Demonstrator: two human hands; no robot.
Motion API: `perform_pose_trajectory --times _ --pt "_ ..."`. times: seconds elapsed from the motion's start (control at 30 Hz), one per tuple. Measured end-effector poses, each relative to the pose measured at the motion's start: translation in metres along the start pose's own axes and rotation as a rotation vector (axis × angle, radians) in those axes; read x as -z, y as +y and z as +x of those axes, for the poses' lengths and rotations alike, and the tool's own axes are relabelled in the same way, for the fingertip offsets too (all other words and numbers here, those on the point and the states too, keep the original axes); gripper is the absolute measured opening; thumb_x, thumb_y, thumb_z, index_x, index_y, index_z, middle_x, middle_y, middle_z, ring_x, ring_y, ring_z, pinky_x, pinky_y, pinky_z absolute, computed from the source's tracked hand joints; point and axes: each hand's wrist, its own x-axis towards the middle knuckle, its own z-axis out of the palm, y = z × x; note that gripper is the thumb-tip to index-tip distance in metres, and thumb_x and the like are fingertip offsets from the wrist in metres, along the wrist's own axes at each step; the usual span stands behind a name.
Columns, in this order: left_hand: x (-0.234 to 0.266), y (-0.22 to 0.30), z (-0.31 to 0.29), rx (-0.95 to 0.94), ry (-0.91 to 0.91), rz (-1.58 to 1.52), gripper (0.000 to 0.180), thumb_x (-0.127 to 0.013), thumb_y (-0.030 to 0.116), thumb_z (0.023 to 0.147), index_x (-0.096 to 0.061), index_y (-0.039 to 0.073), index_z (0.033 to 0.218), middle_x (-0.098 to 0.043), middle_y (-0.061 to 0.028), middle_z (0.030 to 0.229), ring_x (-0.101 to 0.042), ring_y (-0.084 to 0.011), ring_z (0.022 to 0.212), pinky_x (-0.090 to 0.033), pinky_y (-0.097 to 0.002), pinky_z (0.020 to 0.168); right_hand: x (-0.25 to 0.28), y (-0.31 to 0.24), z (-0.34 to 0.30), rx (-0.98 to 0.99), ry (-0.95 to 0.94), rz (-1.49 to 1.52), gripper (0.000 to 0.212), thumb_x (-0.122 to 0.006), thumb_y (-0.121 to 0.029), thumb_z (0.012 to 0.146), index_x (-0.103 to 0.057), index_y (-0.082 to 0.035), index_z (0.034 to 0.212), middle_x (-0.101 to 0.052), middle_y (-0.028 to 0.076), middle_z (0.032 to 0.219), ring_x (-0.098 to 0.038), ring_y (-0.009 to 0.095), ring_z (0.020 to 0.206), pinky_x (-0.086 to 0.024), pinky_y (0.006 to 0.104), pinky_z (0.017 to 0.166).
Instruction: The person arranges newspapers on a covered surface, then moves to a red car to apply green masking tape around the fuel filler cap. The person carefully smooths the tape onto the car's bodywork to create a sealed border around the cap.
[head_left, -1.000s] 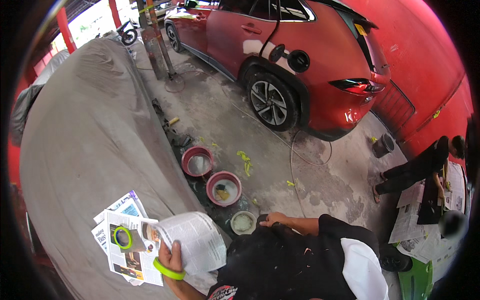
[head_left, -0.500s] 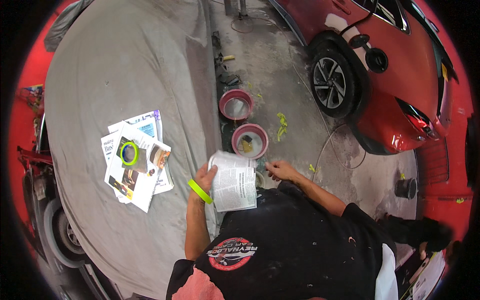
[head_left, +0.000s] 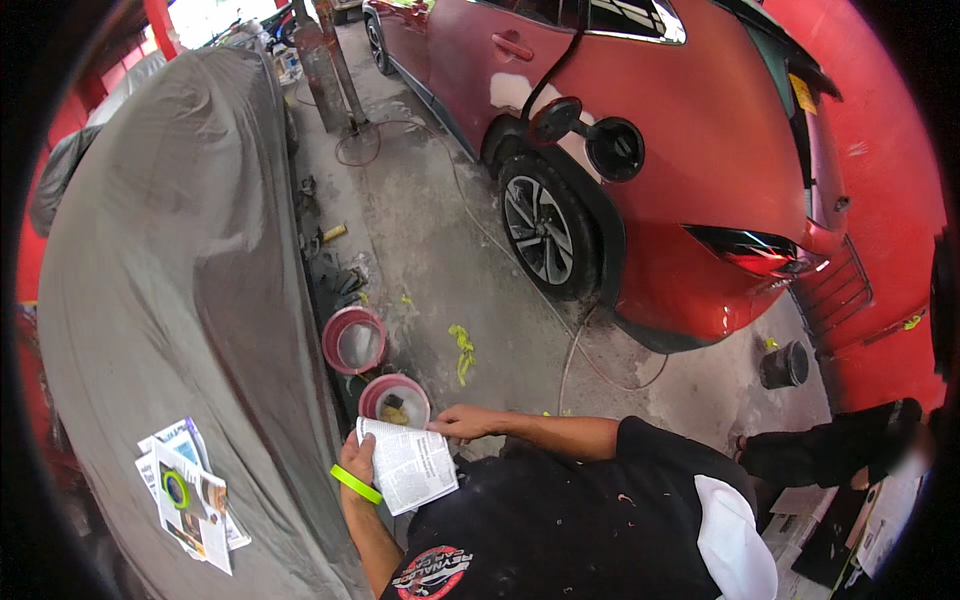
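Note:
My left hand (head_left: 357, 455) grips the left edge of a folded newspaper sheet (head_left: 408, 468), held in front of my black shirt. Around my left wrist sits a bright yellow-green ring (head_left: 355, 484) that looks like a roll of tape. My right hand (head_left: 465, 422) is at the sheet's upper right corner with its fingers curled; whether they pinch the paper is hidden. On the grey car cover (head_left: 200, 330) to the left lies a stack of newspapers and magazines (head_left: 205, 530), with a second yellow-green tape roll (head_left: 175, 489) on top.
Two pink tubs (head_left: 355, 341) of cloudy water stand on the floor ahead; the nearer tub (head_left: 408, 381) holds a sponge. Crumpled yellow-green tape (head_left: 462, 353) and a hose (head_left: 570, 375) lie beside a red car (head_left: 690, 220), its fuel flap open. A black bucket (head_left: 784, 366) stands behind it.
The view has tilted up and swung right, showing more of the red car. My right hand has come in from apart to the newspaper's upper right corner. My left hand keeps its hold.

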Motion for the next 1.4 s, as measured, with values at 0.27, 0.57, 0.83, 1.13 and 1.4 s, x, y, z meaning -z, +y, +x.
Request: perform_pose_trajectory --times 0.27,0.57,0.83,1.13,1.4 --pt "-0.168 0.063 0.113 -0.171 0.044 1.282 0.058 -0.059 0.019 0.1 -0.038 0.009 0.153 -0.071 -0.0299 0.107 -0.07 -0.0467 0.099 -0.054 -0.0492 0.087 0.166 0.159 -0.086 -0.099 0.535 -0.056 0.048 -0.064 -0.044 0.097 -0.071 0.0 0.114 -0.074 0.012 0.092 -0.069 0.02 0.082 -0.055 0.0366 0.074" --pt "-0.248 0.036 0.194 -0.078 -0.512 1.616 0.027 -0.062 0.019 0.096 -0.059 0.009 0.121 -0.068 -0.0271 0.086 -0.066 -0.0473 0.082 -0.05 -0.0549 0.071 0.186 0.237 -0.138 -0.167 0.818 0.093 0.035 -0.067 -0.032 0.095 -0.072 -0.001 0.11 -0.075 0.013 0.086 -0.07 0.023 0.071 -0.055 0.039 0.068" --pt "-0.299 -0.022 0.249 -0.078 -0.78 1.511 0.03 -0.061 0.026 0.096 -0.061 0.007 0.119 -0.07 -0.0275 0.095 -0.067 -0.0489 0.094 -0.053 -0.057 0.08 0.297 0.12 -0.134 -0.33 1.243 -0.201 0.05 -0.062 -0.048 0.097 -0.067 -0.001 0.078 -0.06 0.025 0.068 -0.062 0.042 0.061 -0.047 0.0513 0.06" --pt "-0.251 0.019 0.478 -0.112 -0.931 1.487 0.03 -0.062 0.026 0.096 -0.06 0.008 0.12 -0.07 -0.0268 0.088 -0.067 -0.0479 0.086 -0.052 -0.0564 0.076 0.467 0.026 -0.13 -0.632 1.534 -0.712 0.069 -0.066 -0.029 0.092 -0.04 -0.013 0.154 -0.067 0.018 0.066 -0.068 0.039 0.06 -0.055 0.0492 0.058" --pt "-0.209 0.107 0.661 -0.037 -1.001 1.734 0.039 -0.059 0.024 0.098 -0.059 0.002 0.13 -0.069 -0.0287 0.112 -0.065 -0.0472 0.109 -0.052 -0.0542 0.094 0.538 0.017 -0.114 -1.2 1.219 -0.95 0.092 -0.066 -0.02 0.083 -0.02 -0.005 0.162 -0.073 0.014 0.073 -0.073 0.029 0.061 -0.059 0.0423 0.056"
